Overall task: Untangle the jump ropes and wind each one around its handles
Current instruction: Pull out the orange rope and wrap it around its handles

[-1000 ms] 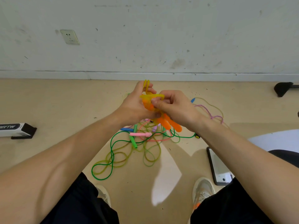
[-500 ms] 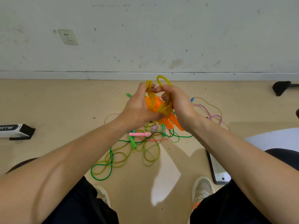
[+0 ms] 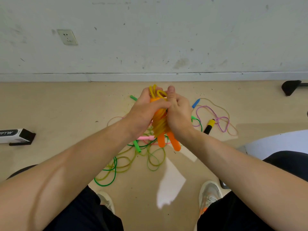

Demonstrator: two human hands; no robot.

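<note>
As the left hand (image 3: 143,112) and right hand (image 3: 179,114) both clamped the rope (image 3: 160,125) wound on its handles (image 3: 161,140) above the floor tangle (image 3: 137,146), the free loop (image 3: 160,93) — up by the thumb — probably wanted tucking under a tight coil.

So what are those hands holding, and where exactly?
The left hand and right hand both grip the orange-handled jump rope around its wound yellow coils, handle ends sticking out below.
</note>
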